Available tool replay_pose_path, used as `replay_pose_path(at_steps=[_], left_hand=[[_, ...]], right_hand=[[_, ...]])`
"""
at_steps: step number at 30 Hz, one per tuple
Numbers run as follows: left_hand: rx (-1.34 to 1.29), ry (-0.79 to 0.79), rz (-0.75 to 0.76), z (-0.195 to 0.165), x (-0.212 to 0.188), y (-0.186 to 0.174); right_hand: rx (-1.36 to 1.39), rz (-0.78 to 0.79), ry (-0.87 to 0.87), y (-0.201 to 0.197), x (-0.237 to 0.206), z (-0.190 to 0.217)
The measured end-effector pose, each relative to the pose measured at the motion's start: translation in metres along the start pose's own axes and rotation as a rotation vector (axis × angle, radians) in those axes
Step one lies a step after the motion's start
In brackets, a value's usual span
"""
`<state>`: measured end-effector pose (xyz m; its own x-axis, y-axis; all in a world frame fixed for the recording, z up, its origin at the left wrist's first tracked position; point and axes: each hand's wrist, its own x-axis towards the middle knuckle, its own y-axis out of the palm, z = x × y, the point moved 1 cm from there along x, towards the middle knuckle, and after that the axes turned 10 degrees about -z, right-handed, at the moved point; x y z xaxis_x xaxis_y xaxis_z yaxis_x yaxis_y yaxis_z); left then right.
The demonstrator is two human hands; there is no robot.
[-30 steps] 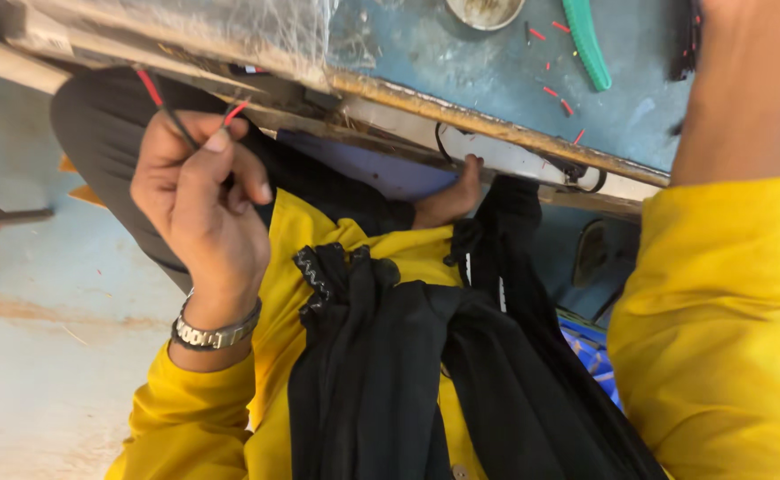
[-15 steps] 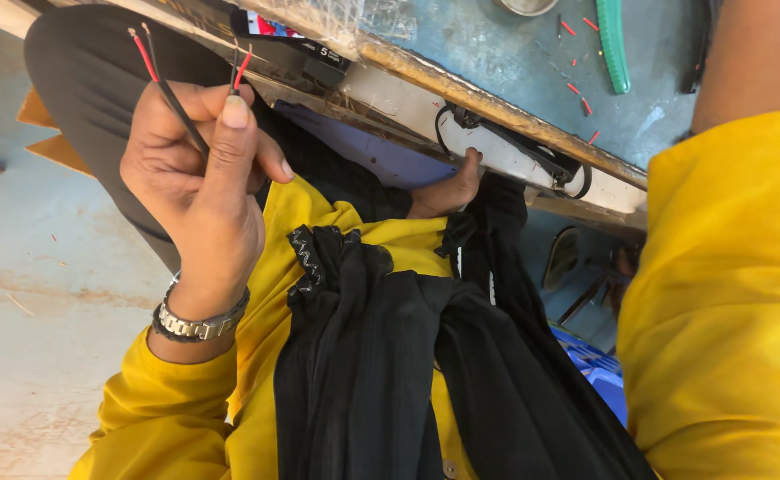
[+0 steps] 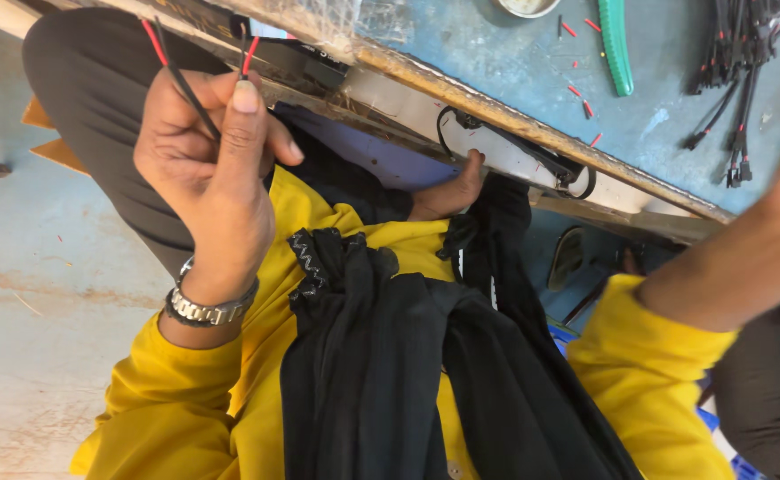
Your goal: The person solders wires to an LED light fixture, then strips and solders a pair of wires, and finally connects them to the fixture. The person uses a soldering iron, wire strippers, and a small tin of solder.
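My left hand (image 3: pixel 212 169) is raised in front of the bench edge. Its thumb and fingers are shut on a thin pair of red and black wires (image 3: pixel 179 78), whose ends stick up above the fingers. A metal wristwatch (image 3: pixel 208 307) sits on that wrist below the yellow sleeve. My right forearm (image 3: pixel 736 258) reaches up and to the right out of its yellow sleeve. The right hand itself lies past the frame's edge.
A blue workbench top (image 3: pixel 514 62) carries a green-handled tool (image 3: pixel 616 44), a bundle of black cables (image 3: pixel 732 62), red wire scraps (image 3: pixel 585 100) and a round tin (image 3: pixel 523 5). Black cloth (image 3: pixel 381 356) lies over my lap. A bare foot (image 3: pixel 448 191) and a sandal (image 3: pixel 568 258) are under the bench, above the concrete floor (image 3: pixel 34 267).
The left hand keeps its hold on the wires and has shifted a little. The right arm has swung out to the right, so the bare forearm shows and more of the bench top is in sight.
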<state>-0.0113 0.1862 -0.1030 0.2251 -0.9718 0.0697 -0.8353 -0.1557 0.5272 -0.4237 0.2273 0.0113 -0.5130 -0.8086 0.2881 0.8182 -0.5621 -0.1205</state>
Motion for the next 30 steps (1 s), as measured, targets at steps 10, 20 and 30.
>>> replay_pose_path(at_steps=[10, 20, 30], left_hand=[[0.323, 0.111, 0.083, 0.013, -0.012, 0.049], [0.177, 0.139, 0.374, 0.052, -0.024, 0.119], [0.080, 0.107, 0.390, 0.060, -0.033, 0.147]], right_hand=[[0.798, -0.045, 0.332, 0.012, -0.064, -0.079], [1.108, -0.075, 0.546, 0.020, -0.074, -0.082], [1.278, -0.037, 0.703, 0.024, -0.081, -0.081]])
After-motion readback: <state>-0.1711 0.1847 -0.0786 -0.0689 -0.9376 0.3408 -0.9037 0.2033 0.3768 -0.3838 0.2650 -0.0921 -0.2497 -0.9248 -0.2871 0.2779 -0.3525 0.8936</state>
